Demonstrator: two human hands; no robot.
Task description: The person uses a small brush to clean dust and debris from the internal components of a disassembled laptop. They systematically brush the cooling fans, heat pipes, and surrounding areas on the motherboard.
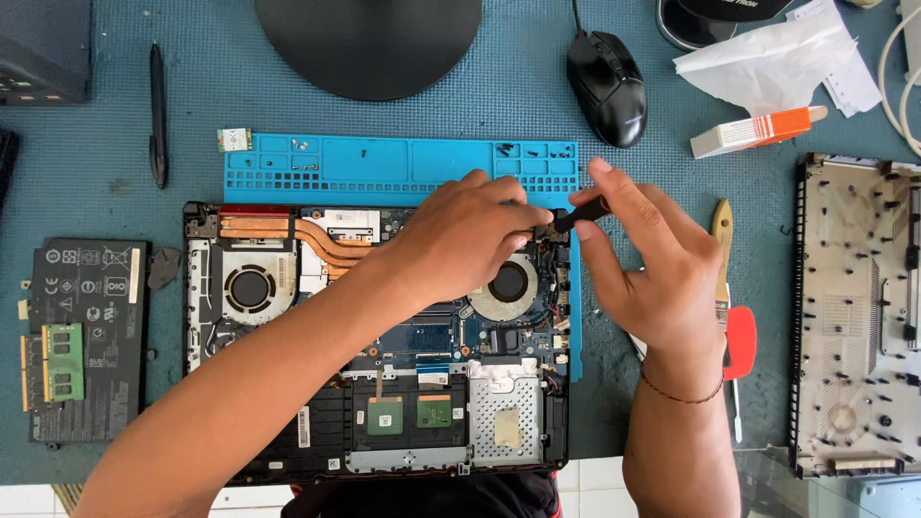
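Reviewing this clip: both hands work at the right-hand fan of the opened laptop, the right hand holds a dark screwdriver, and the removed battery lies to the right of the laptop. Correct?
Not quite. The head view shows the removed battery lying to the left of the opened laptop, not the right. The rest stands: both the left hand and right hand work at the right-hand fan, and the right hand holds a dark screwdriver.

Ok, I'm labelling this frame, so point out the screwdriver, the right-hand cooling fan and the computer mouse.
screwdriver (582, 212): head view, on its black handle.
right-hand cooling fan (508, 285): head view, on its dark hub.
computer mouse (606, 84): head view, on its black back.
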